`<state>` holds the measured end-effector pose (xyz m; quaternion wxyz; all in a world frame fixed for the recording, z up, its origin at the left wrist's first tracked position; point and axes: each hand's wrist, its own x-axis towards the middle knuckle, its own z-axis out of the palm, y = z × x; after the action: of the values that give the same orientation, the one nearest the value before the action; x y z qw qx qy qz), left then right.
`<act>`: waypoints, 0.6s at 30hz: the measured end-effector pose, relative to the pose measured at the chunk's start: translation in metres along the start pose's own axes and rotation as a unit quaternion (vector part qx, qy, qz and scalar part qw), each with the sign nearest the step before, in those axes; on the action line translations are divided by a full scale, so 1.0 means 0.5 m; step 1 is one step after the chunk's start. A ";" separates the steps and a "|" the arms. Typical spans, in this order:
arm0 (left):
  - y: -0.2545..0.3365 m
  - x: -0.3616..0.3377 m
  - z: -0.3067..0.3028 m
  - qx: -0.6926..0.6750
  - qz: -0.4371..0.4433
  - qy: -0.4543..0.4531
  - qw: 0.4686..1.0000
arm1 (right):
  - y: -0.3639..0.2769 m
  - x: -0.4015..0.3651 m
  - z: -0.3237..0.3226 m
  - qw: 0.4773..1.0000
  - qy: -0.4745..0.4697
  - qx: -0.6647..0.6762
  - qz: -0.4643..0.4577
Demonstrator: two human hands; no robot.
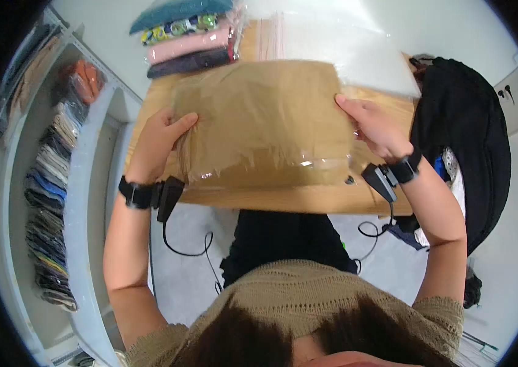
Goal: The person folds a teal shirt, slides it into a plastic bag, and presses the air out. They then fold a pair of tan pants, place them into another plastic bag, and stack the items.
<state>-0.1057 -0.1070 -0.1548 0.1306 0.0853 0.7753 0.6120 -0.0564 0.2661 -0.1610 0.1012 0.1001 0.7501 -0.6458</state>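
Between my hands is a clear plastic bag with a folded tan garment [265, 122] inside, its broad face turned up toward me. My left hand [164, 137] grips the bag's left edge, thumb on top and fingers underneath. On the opposite edge, my right hand [378, 125] holds it the same way, thumb pressed on the upper right side. The bag's clear lower edge shines near the table's front. Both wrists carry black straps with small box-shaped devices and cables.
A stack of bagged folded clothes [191, 40] lies at the table's back left. Clear plastic bags [344, 46] cover the back right of the wooden table [289, 199]. Shelves with packed garments [51, 189] stand at left. A large black cloth [464, 140] hangs at right.
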 end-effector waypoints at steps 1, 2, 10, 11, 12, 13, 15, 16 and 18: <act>-0.033 0.009 -0.005 0.056 -0.068 -0.023 0.996 | 0.039 0.015 -0.009 0.994 -0.038 0.029 0.094; -0.054 0.011 0.001 0.015 -0.117 -0.046 0.992 | 0.063 0.012 0.020 0.986 -0.017 0.118 0.119; -0.114 -0.032 -0.006 -0.107 -0.175 -0.046 0.978 | 0.105 -0.008 0.001 0.949 -0.132 0.240 0.155; -0.124 -0.030 -0.007 -0.094 -0.167 -0.063 0.979 | 0.095 -0.014 0.007 0.949 -0.152 0.230 0.154; -0.132 -0.028 -0.006 -0.094 -0.168 -0.065 0.979 | 0.091 -0.016 0.012 0.948 -0.172 0.220 0.154; -0.138 -0.027 -0.006 -0.091 -0.165 -0.041 0.981 | 0.091 -0.016 0.016 0.948 -0.171 0.220 0.154; -0.143 -0.025 -0.005 -0.087 -0.163 -0.016 0.983 | 0.093 -0.015 0.022 0.951 -0.152 0.203 0.176; -0.144 -0.023 -0.006 -0.085 -0.164 -0.003 0.983 | 0.096 -0.014 0.022 0.951 -0.152 0.203 0.177; -0.148 -0.021 -0.008 -0.083 -0.167 0.011 0.982 | 0.102 -0.011 0.023 0.954 -0.114 0.204 0.188</act>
<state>-0.0949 -0.1312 -0.2246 0.2285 -0.0632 0.7268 0.6446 -0.0365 0.2622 -0.2093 0.2830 0.1838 0.5532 -0.7617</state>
